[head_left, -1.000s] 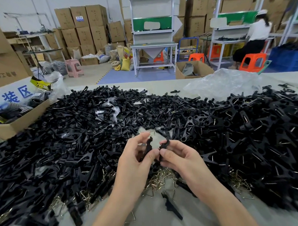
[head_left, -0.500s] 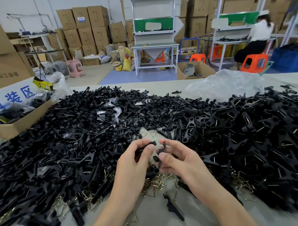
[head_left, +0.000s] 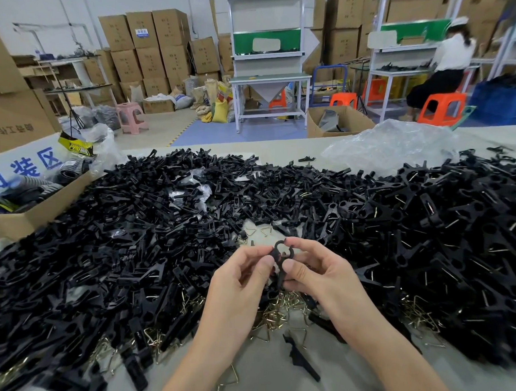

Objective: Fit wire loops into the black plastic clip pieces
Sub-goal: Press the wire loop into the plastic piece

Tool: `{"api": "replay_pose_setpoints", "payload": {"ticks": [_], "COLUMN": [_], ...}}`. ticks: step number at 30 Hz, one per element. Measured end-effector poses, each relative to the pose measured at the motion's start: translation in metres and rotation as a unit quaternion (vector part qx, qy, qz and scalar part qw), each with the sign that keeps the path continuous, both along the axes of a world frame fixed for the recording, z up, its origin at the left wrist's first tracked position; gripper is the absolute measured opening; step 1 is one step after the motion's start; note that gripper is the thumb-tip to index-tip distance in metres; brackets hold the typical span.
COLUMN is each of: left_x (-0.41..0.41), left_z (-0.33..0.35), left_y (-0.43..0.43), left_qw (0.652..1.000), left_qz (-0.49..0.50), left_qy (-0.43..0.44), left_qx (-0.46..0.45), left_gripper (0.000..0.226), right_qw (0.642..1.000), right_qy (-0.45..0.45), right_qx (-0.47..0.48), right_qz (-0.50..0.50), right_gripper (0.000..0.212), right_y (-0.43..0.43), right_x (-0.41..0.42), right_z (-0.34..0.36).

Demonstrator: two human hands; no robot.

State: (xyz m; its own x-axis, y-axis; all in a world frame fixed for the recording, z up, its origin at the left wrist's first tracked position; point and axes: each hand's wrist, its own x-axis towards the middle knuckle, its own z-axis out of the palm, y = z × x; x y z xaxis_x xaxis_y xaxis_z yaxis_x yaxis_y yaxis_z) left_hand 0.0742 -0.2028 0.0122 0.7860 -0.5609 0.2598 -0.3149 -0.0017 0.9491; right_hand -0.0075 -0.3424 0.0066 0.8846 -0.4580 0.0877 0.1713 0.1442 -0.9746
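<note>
1. Your left hand (head_left: 241, 274) and right hand (head_left: 321, 275) each pinch one side of a pair of black plastic clip pieces (head_left: 280, 264). Both grips are clamped on it.
2. The pair is upright, curved ends up, held above the grey surface (head_left: 258, 372).
3. Brass-coloured triangular wire loops (head_left: 278, 311) lie on the surface just beneath your hands.
4. A heap of loose black clip parts (head_left: 115, 248) covers the surface left, right and behind.
</note>
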Motion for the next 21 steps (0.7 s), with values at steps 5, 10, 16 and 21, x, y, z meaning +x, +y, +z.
{"api": "replay_pose_setpoints", "payload": {"ticks": [5,10,16,21], "left_x": [-0.0012,-0.0003,-0.0021,-0.0025], "left_z": [-0.0020,-0.0024,0.0013,0.0009], "left_y": [-0.0016,-0.0011,0.0008,-0.0005], "left_qw": [1.000,1.000,1.000,1.000], "left_qz": [-0.003,0.011,-0.003,-0.001], "left_qy": [-0.016,-0.007,0.005,-0.003], "left_qx": [0.004,-0.011,-0.020,-0.015], "left_gripper": [0.016,0.015,0.023,0.026], "right_qw": [1.000,1.000,1.000,0.999], "right_qy": [-0.009,-0.016,-0.021,-0.023], "right_qx": [-0.006,-0.018,-0.023,-0.029], "right_qz": [-0.006,-0.001,0.001,-0.009], "right_gripper": [0.034,0.035,0.034,0.033], "right_y": [-0.0010,-0.0002,0.0005,-0.0002], "right_x": [0.0001,0.0000,0.0001,0.0004], "right_z": [-0.0008,-0.0001,0.0000,-0.0005]}}
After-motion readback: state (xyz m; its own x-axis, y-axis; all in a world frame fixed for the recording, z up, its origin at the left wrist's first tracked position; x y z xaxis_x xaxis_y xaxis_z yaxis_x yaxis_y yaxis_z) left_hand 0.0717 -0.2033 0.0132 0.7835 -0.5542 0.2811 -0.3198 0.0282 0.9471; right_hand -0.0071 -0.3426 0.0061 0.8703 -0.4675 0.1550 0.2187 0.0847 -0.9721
